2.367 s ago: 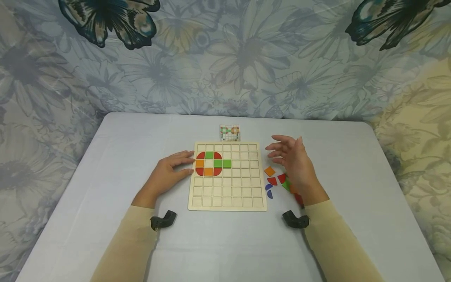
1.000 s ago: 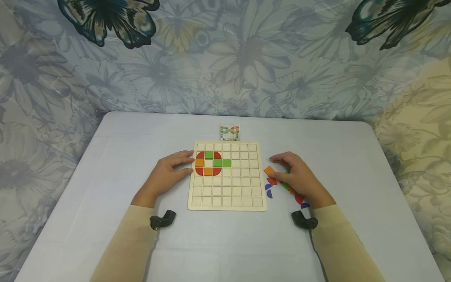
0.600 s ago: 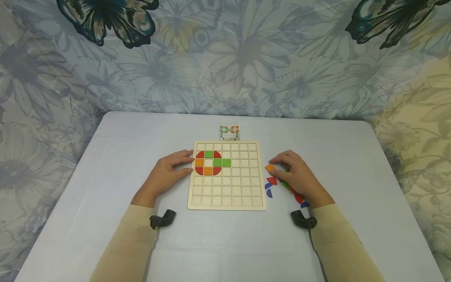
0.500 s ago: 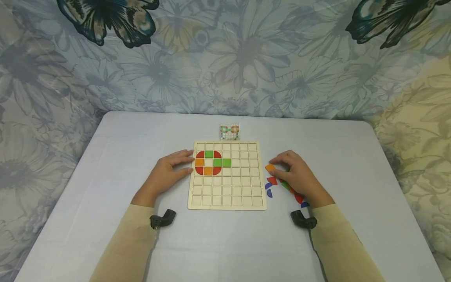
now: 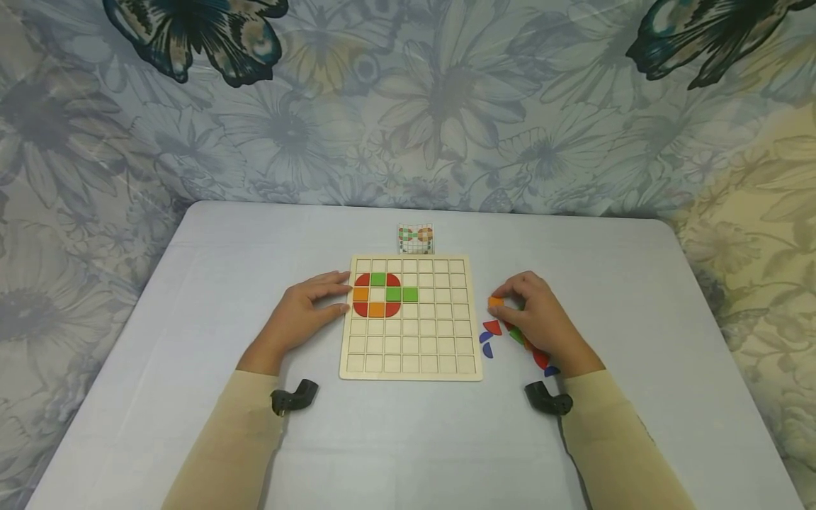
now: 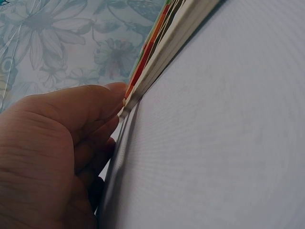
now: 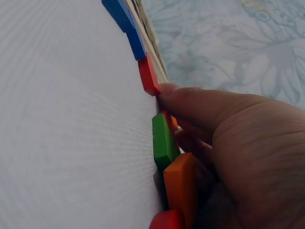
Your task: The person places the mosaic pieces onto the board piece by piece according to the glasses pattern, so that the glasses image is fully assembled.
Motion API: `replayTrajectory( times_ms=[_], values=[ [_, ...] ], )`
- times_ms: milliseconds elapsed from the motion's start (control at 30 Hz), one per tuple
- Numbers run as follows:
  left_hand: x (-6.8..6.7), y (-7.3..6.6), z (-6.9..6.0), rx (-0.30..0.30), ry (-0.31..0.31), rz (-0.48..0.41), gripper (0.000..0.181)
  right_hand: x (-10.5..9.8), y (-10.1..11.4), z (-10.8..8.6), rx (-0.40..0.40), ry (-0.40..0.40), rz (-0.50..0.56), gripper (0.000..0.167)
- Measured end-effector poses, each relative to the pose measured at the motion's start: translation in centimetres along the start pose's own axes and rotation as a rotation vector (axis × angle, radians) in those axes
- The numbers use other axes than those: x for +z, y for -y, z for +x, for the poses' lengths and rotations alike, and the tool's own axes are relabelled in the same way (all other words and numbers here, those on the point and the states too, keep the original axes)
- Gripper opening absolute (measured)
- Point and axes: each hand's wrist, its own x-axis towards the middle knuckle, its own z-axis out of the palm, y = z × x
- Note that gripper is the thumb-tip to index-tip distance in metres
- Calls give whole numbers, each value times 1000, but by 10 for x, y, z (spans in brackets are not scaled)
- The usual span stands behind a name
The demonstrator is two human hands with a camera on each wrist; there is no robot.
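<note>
A wooden grid board (image 5: 411, 347) lies on the table with red, green and orange pieces set in its upper left cells. My left hand (image 5: 296, 315) touches the board's left edge with extended fingers and thumb; in the left wrist view, the thumb of that hand (image 6: 62, 124) is against the edge. Beside the board's right side, my right hand (image 5: 542, 315) pinches an orange square tile (image 5: 495, 302) between thumb and forefinger. Beneath and beside this hand lie loose pieces, among them a green piece (image 7: 164, 140) and a red piece (image 7: 149, 75). The hand partly hides them.
A small pattern card (image 5: 416, 239) lies just behind the board. Blue pieces (image 5: 487, 350) and a red piece (image 5: 492, 328) lie off the board's right edge. White cloth covers the table (image 5: 408, 446); a floral curtain (image 5: 446, 106) hangs behind it.
My right hand has come down from a raised, spread pose onto the loose pieces. It has gripped the orange square and drawn it slightly right, away from the board. The left hand stays put.
</note>
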Motion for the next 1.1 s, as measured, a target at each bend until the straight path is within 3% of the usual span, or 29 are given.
replayTrajectory(
  times_ms=[267, 467, 633, 833, 967, 1100],
  values=[
    [0, 5, 1, 7, -5, -7, 39, -3, 6, -2, 76, 27, 28, 26],
    [0, 5, 1, 8, -5, -15, 39, -3, 6, -3, 86, 13, 36, 25],
    [-1, 4, 1, 3, 2, 0, 39, -5, 6, -5, 69, -44, 54, 25],
    [-1, 1, 0, 6, 1, 7, 39, -11, 15, -5, 71, -152, 166, 23],
    [0, 2, 0, 4, -5, 5, 38, -15, 23, -5, 88, -164, 206, 29],
    [1, 3, 0, -1, -9, 2, 38, -15, 30, -3, 54, -162, 237, 27]
  ],
)
